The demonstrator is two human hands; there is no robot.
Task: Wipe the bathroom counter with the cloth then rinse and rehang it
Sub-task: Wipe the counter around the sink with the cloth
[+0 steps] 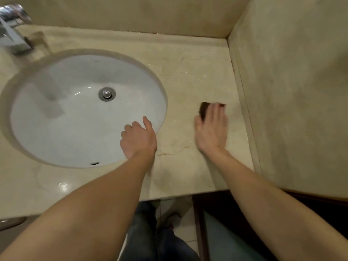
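Cloth [204, 110] blurred, mostly hidden under right hand [211, 130].

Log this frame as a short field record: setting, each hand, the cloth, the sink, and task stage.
setting: beige marble counter with an oval white sink, walls behind and to the right
right hand: flat, pressing the dark cloth onto the counter right of the sink; motion-blurred
left hand: empty, loosely curled, at the sink's near right rim
cloth: mostly covered by the hand
sink: drain stopper visible, no running water seen
faucet: far left, blurred
task stage: wiping; rinse and rehang not yet done
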